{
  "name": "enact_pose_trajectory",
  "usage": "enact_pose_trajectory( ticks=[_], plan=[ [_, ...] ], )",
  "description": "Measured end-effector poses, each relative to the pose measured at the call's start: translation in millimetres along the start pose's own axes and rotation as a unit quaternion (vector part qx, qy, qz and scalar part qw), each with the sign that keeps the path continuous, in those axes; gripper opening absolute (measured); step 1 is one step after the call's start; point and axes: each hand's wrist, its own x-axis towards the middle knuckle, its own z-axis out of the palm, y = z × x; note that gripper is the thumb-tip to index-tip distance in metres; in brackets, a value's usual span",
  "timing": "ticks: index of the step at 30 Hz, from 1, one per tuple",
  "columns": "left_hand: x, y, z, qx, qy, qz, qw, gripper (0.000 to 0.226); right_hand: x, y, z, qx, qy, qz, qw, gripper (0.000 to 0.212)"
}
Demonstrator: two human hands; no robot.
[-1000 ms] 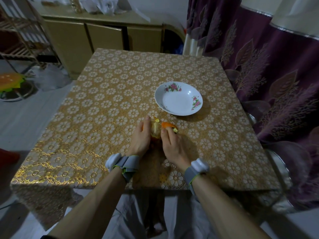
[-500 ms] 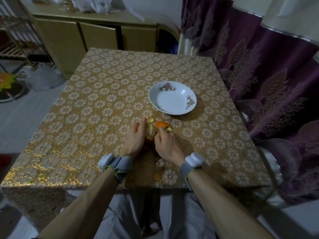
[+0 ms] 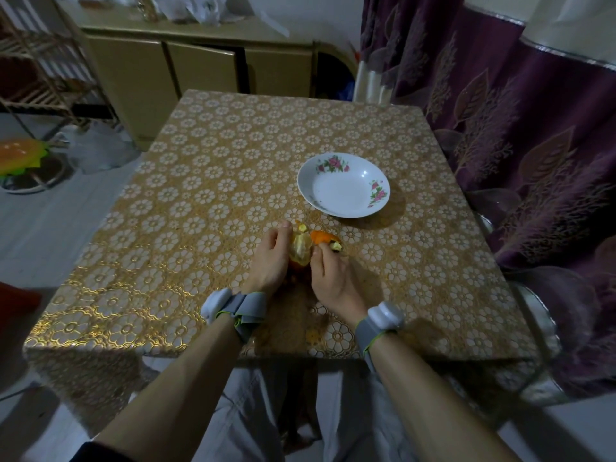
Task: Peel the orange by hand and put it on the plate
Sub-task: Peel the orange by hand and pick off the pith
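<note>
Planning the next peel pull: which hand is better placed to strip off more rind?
Right. The right hand pinches the loose orange peel strip, while the left hand grips the partly peeled pale round orange, steadying it.

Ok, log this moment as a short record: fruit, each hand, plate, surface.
fruit: partly peeled orange, pale flesh showing, between both hands
left hand: holds the orange
right hand: pinches a curled orange peel strip beside the fruit
plate: white round flower-printed plate, nothing in it, beyond the hands
surface: gold flower-patterned tablecloth
</note>
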Motion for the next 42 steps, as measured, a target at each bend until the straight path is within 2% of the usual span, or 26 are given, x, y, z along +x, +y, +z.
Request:
enact_pose_trajectory(
  ticks=[5, 10, 15, 19, 22, 24, 26, 29, 31, 35, 42],
  plan=[
    [0.0, 0.1, -0.6, 0.003, -0.007, -0.007, 1.0, 0.037, -1.1, -0.1, 0.4, -0.025, 0.009, -0.019, 0.999, 0.016],
    [0.4, 1.5, -1.0, -0.002, -0.011, -0.011, 1.0, 0.037, -0.5, -1.2, 0.0, -0.045, 0.001, 0.002, 0.999, 0.014],
    [4.6, -1.3, -1.5, -0.034, -0.003, -0.018, 0.999, 0.039, -1.7, -4.5, -2.5, 0.034, 0.02, 0.023, 0.999, 0.031],
    [6.7, -6.2, -0.9, -0.047, -0.012, -0.034, 0.998, 0.054, -3.1, -8.8, -2.0, 0.051, 0.032, 0.009, 0.998, 0.029],
    [2.9, -5.2, -3.6, -0.076, -0.043, -0.031, 0.996, 0.073, -5.2, -4.7, 5.8, 0.001, 0.052, -0.01, 0.999, 0.018],
    [3.5, -8.5, -3.8, -0.03, -0.052, -0.003, 0.998, 0.078, -6.0, -1.3, 8.2, -0.046, 0.039, -0.008, 0.998, 0.014],
    [3.6, -11.1, -4.4, 0.004, -0.053, 0.014, 0.998, 0.078, -6.3, 1.2, 8.9, -0.074, 0.029, -0.002, 0.997, 0.017],
    [6.8, -13.5, -4.1, 0.004, -0.049, 0.021, 0.999, 0.063, -6.4, 1.5, 7.5, -0.054, 0.042, 0.002, 0.998, 0.012],
    [9.8, -12.0, -5.2, -0.008, -0.059, 0.01, 0.998, 0.057, -6.2, 1.1, 7.1, -0.042, 0.056, 0.003, 0.998, 0.016],
    [12.1, -9.8, -9.1, -0.035, -0.084, -0.01, 0.996, 0.072, -7.1, -2.1, 4.5, -0.017, 0.096, -0.005, 0.995, 0.023],
    [10.9, -5.2, -12.9, -0.067, -0.122, -0.032, 0.99, 0.066, -10.1, -0.3, 3.2, -0.01, 0.125, -0.015, 0.992, 0.024]
  ],
)
